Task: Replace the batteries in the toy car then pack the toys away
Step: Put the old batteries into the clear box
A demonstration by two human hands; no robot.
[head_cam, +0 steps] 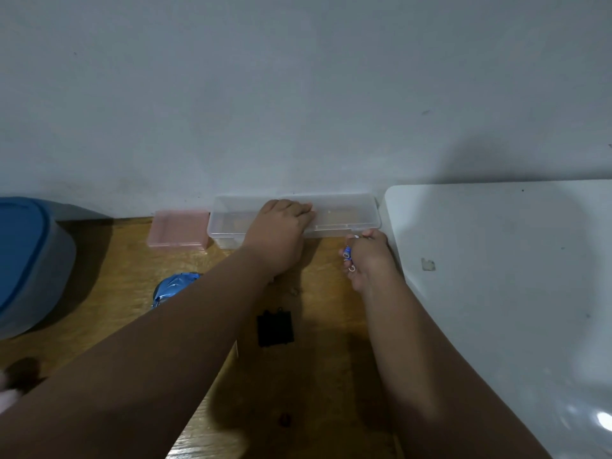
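Note:
A long clear plastic box (pixel 344 213) lies against the wall on the wooden floor. My left hand (pixel 281 233) rests on top of it, fingers curled over the lid. Just right of it, my right hand (pixel 367 256) is closed around small blue batteries (pixel 347 252), their ends showing between the fingers. A black battery cover (pixel 275 327) lies on the floor between my forearms. A blue toy car (pixel 172 286) peeks out from under my left forearm, mostly hidden.
A pink plastic box (pixel 178 228) sits left of the clear one. A large container with a blue lid (pixel 23 260) stands at far left. A white surface (pixel 513 276) fills the right side. The wall runs close behind.

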